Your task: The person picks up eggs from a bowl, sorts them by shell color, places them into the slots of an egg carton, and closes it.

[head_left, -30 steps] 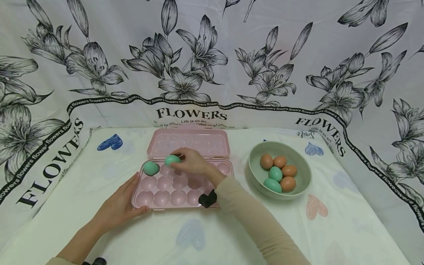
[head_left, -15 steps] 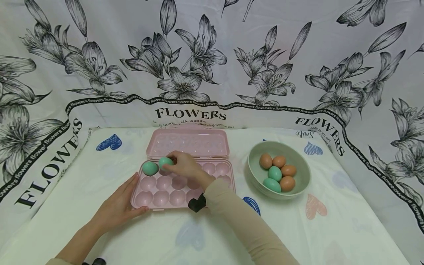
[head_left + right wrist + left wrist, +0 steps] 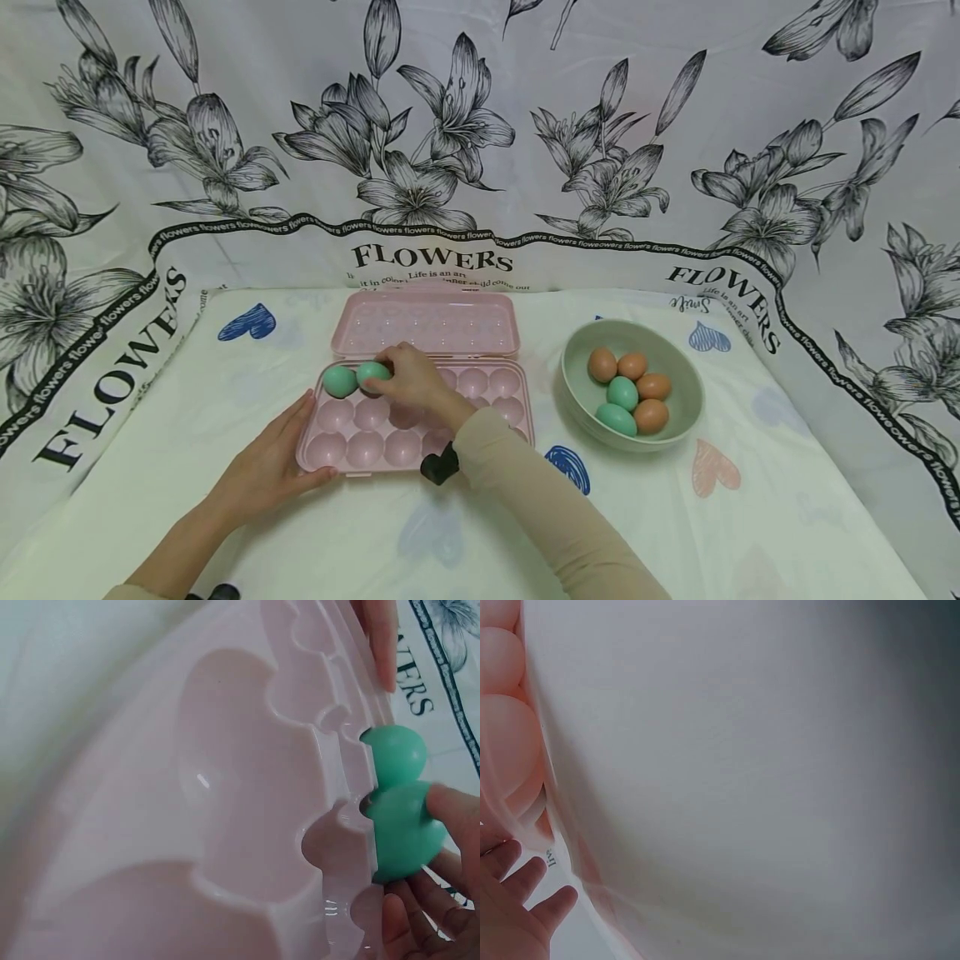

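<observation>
My right hand (image 3: 411,377) pinches a green egg (image 3: 372,377) between thumb and fingers. This egg sits in the second cup from the left of the back row of a pink egg carton (image 3: 322,463). In the right wrist view, the held egg (image 3: 406,831) stands right beside another green egg (image 3: 398,755), which rests in the back left corner cup (image 3: 340,381). My left hand (image 3: 262,462) rests against the carton's left side, its fingers extended along the edge and its thumb at the front corner. The left wrist view shows its fingers (image 3: 525,881) beside the carton.
The carton's lid (image 3: 425,323) lies folded back behind it. On the right stands a pale green bowl (image 3: 573,417) with several brown eggs (image 3: 651,416) and two green eggs (image 3: 617,419). A white cloth with hearts covers the table (image 3: 300,550); a flower-printed curtain (image 3: 600,183) hangs behind.
My right hand has moved left and slightly down with the green egg, bringing it into the cup beside the corner egg. The left hand has stayed at the carton's side.
</observation>
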Demonstrator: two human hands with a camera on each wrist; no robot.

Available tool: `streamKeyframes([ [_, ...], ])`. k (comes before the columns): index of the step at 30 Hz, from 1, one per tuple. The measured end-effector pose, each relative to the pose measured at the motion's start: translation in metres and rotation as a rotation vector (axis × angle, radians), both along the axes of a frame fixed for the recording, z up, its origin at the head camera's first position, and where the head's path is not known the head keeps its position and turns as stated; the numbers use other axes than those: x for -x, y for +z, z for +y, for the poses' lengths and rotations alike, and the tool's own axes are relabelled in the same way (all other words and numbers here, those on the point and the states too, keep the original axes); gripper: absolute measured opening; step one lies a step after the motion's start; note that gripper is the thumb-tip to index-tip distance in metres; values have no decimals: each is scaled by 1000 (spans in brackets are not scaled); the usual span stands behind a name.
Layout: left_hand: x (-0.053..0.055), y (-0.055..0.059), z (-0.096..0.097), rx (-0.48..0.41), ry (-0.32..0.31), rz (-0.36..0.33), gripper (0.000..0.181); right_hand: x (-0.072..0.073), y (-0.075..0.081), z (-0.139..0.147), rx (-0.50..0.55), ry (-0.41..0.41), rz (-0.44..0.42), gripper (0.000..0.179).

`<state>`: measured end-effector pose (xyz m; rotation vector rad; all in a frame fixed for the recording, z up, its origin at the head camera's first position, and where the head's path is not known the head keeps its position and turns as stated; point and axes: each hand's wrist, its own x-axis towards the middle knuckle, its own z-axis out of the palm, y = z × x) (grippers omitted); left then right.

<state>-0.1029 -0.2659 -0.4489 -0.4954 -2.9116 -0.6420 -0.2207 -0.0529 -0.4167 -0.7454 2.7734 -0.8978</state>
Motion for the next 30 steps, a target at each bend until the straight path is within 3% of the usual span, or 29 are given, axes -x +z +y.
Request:
streamKeyframes([
  [13, 0, 1, 1, 5, -3, 10, 107, 1, 5, 5, -8, 32, 5, 39],
  [21, 0, 3, 3, -9, 1, -9, 108, 3, 29, 22, 65, 76, 29, 38],
  [30, 1, 0, 3, 4, 7, -25, 111, 7, 54, 51, 8, 127, 89, 38],
])
